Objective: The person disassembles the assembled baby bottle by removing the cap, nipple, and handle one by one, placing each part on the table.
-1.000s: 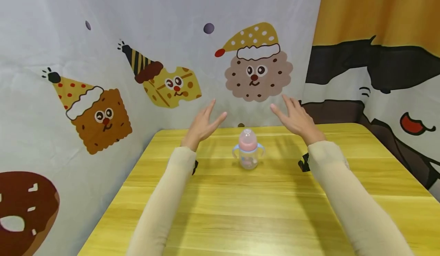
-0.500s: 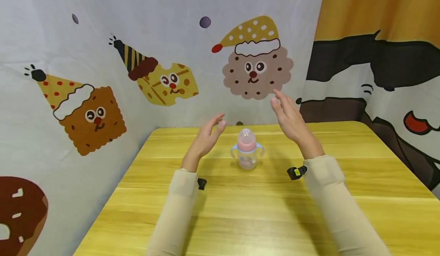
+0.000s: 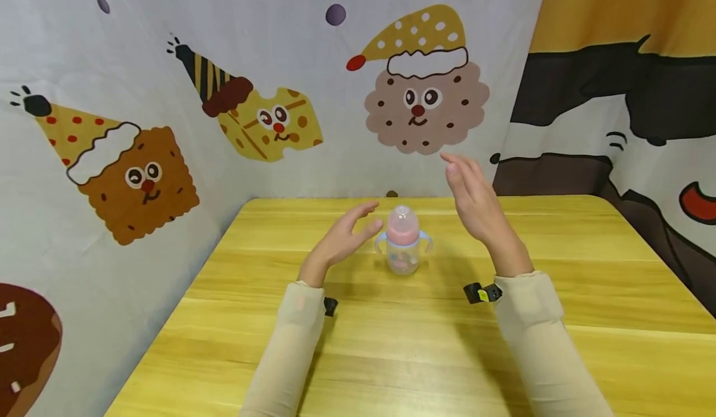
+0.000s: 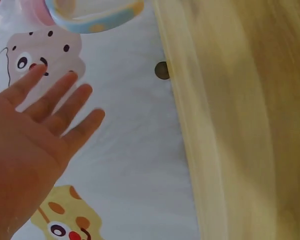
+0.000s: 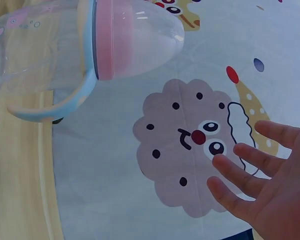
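A baby bottle [image 3: 403,243] stands upright on the wooden table, with a clear body, a pink collar, a translucent cap and two blue side handles. My left hand [image 3: 344,237] is just left of it, fingers extended, fingertips close to the left handle. On the other side my right hand [image 3: 475,202] is raised higher, palm turned toward the bottle, holding nothing. The left wrist view shows spread fingers below a blue handle [image 4: 97,22]. In the right wrist view the bottle [image 5: 110,45] lies across the top left, apart from the fingers.
The table [image 3: 391,355] has a pale yellow wood grain. Right behind its far edge hangs a white cloth backdrop [image 3: 347,106] printed with cartoon snacks in party hats. Small black cameras [image 3: 481,293] are strapped at both wrists.
Both hands have drawn lower and nearer to me. My left hand has shifted right, closer to the bottle's handle, and my right hand has turned its palm inward. The bottle stays put.
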A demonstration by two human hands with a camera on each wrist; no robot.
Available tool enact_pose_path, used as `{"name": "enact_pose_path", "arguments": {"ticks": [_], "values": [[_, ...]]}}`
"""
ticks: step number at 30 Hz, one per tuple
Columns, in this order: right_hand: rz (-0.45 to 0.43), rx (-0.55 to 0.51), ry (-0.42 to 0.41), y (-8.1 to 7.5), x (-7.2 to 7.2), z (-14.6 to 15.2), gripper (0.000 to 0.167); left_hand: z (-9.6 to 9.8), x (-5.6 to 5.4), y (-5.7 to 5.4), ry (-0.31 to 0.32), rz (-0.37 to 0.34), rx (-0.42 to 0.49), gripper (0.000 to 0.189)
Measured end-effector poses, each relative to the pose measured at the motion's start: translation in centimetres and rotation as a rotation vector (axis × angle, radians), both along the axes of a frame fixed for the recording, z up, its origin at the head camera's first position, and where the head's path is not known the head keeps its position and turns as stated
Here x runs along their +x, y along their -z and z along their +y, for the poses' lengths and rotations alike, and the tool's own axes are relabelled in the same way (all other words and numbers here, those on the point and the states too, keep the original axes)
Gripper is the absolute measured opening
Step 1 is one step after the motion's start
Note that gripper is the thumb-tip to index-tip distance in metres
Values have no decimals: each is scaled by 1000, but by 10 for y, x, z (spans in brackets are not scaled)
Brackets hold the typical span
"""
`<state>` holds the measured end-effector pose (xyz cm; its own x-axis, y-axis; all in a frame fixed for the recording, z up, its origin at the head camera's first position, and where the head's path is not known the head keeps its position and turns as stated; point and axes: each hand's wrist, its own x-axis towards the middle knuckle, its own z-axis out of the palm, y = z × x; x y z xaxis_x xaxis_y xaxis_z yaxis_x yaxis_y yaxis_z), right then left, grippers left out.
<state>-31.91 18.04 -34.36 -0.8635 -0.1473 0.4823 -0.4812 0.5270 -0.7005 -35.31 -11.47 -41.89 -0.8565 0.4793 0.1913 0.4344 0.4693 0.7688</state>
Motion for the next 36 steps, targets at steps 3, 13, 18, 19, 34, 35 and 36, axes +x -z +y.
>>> {"name": "enact_pose_path", "arguments": {"ticks": [3,13,18,19,34,35,36], "values": [[2,-7,0,2,2,1,61,0,-1,5,44,-25,-17,81],[19,-24,-5,4,5,7,59,6,-3,22,143,-74,3,94],[20,-31,-7,5,8,9,58,6,-5,29,153,-109,14,94],[25,-30,-8,5,9,9,58,6,-5,30,153,-109,13,94],[36,-20,-46,13,4,-4,60,11,-10,37,135,-68,-15,94],[42,-18,-45,13,3,-4,60,13,-11,36,128,-63,-24,94],[45,-17,-44,13,2,-3,60,15,-13,35,120,-59,-35,94]]}}
